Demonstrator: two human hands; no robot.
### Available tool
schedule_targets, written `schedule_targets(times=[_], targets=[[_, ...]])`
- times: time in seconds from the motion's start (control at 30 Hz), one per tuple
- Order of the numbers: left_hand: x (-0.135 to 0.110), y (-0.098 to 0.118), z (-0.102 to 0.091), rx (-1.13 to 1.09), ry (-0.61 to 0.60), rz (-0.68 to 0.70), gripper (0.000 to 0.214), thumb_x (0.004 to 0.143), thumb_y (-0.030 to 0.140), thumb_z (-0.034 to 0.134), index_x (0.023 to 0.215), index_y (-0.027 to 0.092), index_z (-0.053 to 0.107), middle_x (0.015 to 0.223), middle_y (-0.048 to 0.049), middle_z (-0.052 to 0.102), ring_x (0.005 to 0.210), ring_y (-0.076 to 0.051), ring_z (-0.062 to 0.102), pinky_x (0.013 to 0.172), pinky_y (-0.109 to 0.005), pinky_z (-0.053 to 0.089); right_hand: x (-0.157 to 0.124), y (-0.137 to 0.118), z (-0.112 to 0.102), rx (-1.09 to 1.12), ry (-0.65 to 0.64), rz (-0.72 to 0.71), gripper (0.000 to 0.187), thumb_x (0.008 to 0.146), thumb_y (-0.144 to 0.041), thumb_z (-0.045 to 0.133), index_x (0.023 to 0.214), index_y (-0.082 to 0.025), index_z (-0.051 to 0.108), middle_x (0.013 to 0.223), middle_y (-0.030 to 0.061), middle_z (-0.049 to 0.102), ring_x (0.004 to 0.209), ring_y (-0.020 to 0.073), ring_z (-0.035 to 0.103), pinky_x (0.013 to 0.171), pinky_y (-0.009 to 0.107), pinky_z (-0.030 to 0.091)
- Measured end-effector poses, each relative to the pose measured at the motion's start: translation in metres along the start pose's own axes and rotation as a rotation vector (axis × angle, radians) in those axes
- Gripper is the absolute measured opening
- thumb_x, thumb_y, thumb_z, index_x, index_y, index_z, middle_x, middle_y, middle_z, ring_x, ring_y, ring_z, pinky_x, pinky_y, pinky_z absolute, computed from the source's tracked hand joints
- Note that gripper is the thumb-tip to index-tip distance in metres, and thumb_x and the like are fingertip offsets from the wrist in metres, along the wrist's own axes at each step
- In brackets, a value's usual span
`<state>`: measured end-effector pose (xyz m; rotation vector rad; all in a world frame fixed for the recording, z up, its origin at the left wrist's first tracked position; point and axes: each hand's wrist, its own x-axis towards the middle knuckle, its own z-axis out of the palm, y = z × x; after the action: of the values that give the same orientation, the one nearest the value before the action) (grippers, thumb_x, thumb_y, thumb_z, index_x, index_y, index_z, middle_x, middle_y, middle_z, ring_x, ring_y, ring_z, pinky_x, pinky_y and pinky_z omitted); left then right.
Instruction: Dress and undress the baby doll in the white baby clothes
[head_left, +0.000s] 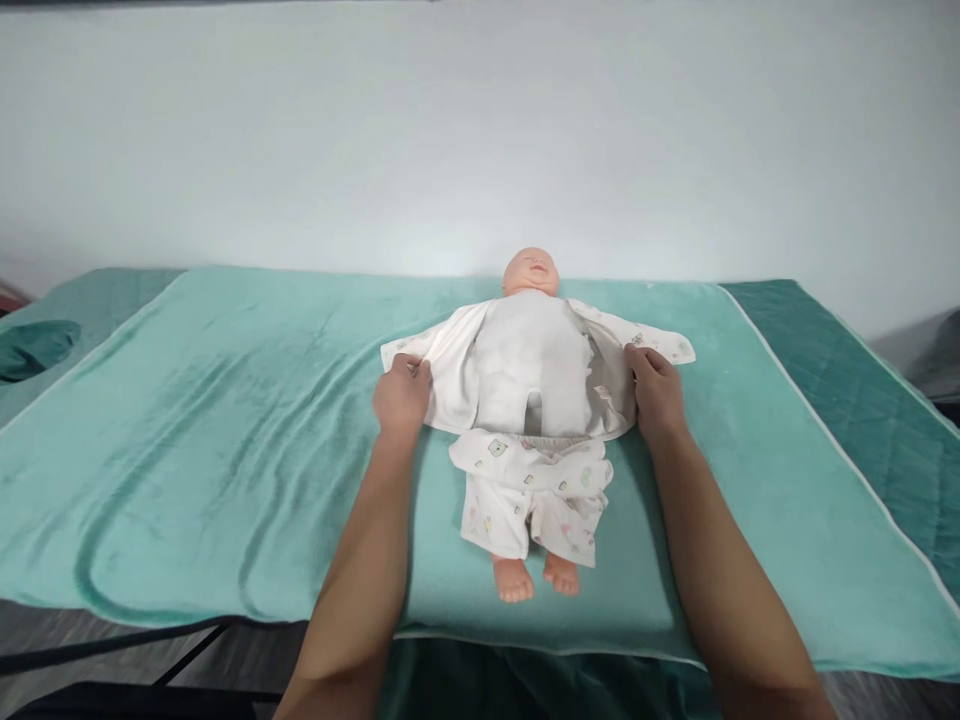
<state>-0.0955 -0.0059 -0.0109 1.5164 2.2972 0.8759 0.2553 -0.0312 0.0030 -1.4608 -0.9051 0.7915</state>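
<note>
A baby doll (531, 272) lies on its back on a green blanket, head toward the wall and bare feet toward me. Its white patterned jacket (454, 375) is spread apart at the front, baring a white cloth torso (529, 350). My left hand (403, 395) pinches the jacket's edge on the left, just below that sleeve. On the opposite side my right hand (656, 390) grips the other front edge near the sleeve. Printed white pants (529, 495) cover the legs, their waistband bunched below the torso.
The green blanket (187, 430) has folds on the left. A darker quilted cover (847, 380) shows beneath it at the right. A pale wall (480, 130) rises behind the bed. Dark metal bars (187, 650) stand at the lower left above the floor.
</note>
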Motion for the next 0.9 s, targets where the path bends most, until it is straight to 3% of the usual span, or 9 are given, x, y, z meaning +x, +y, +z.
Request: schedule_targets(times=[0.17, 0.33, 0.4, 0.5, 0.6, 0.73, 0.9], targets=[[-0.004, 0.001, 0.003, -0.01, 0.119, 0.127, 0.022, 0.086, 0.022, 0.055, 0.106, 0.024, 0.062, 0.111, -0.0152, 0.066, 0.103, -0.034, 0.062, 0.08, -0.042, 0.045, -0.001, -0.002, 0.004, 0.026, -0.045, 0.051, 0.029, 0.072, -0.045, 0.075, 0.077, -0.023, 0.056, 0.067, -0.0056, 0.051, 0.058, 0.012, 0.043, 0.052, 0.025, 0.034], [-0.012, 0.011, 0.007, -0.153, 0.245, 0.432, 0.025, 0.085, 0.012, 0.048, 0.101, 0.022, 0.064, 0.103, -0.0115, 0.063, 0.105, -0.029, 0.057, 0.094, -0.043, 0.044, -0.008, -0.006, 0.013, -0.033, -0.15, -0.018, 0.032, 0.071, -0.046, 0.078, 0.088, -0.022, 0.065, 0.081, -0.0015, 0.063, 0.07, 0.0134, 0.054, 0.063, 0.026, 0.044], [-0.02, 0.019, 0.008, -0.267, 0.204, 0.556, 0.017, 0.09, 0.018, 0.05, 0.098, 0.022, 0.064, 0.097, -0.0089, 0.064, 0.1, -0.026, 0.058, 0.093, -0.04, 0.045, -0.009, -0.005, 0.015, -0.059, -0.199, -0.018, 0.03, 0.073, -0.045, 0.078, 0.085, -0.021, 0.068, 0.081, -0.0014, 0.063, 0.072, 0.0131, 0.054, 0.065, 0.026, 0.043], [-0.033, 0.031, 0.007, -0.402, 0.049, 0.645, 0.013, 0.093, 0.027, 0.052, 0.094, 0.023, 0.065, 0.091, -0.0047, 0.067, 0.089, -0.021, 0.061, 0.085, -0.034, 0.047, -0.009, -0.002, 0.015, -0.068, -0.223, -0.003, 0.027, 0.074, -0.044, 0.078, 0.081, -0.02, 0.067, 0.077, -0.0022, 0.061, 0.07, 0.0127, 0.052, 0.064, 0.026, 0.04], [-0.042, 0.036, 0.006, -0.439, -0.108, 0.599, 0.017, 0.095, 0.031, 0.051, 0.1, 0.024, 0.066, 0.088, -0.0017, 0.07, 0.08, -0.018, 0.063, 0.078, -0.03, 0.046, -0.007, 0.0, 0.014, -0.125, -0.226, -0.027, 0.028, 0.075, -0.046, 0.077, 0.084, -0.021, 0.067, 0.08, -0.0013, 0.062, 0.072, 0.0137, 0.053, 0.066, 0.027, 0.041], [-0.04, 0.035, 0.005, -0.343, -0.208, 0.526, 0.019, 0.094, 0.034, 0.05, 0.103, 0.027, 0.065, 0.08, -0.0005, 0.071, 0.073, -0.02, 0.064, 0.071, -0.03, 0.042, -0.004, 0.001, 0.015, -0.22, -0.234, -0.083, 0.03, 0.076, -0.046, 0.074, 0.091, -0.021, 0.067, 0.087, 0.0009, 0.066, 0.076, 0.0154, 0.057, 0.071, 0.029, 0.044], [-0.034, 0.031, 0.006, -0.216, -0.311, 0.508, 0.02, 0.093, 0.032, 0.048, 0.104, 0.03, 0.064, 0.056, 0.0037, 0.058, 0.056, -0.022, 0.055, 0.061, -0.031, 0.033, -0.004, 0.001, 0.012, -0.257, -0.261, -0.084, 0.025, 0.078, -0.045, 0.069, 0.084, -0.021, 0.067, 0.078, -0.0005, 0.063, 0.07, 0.0146, 0.053, 0.064, 0.027, 0.041]])
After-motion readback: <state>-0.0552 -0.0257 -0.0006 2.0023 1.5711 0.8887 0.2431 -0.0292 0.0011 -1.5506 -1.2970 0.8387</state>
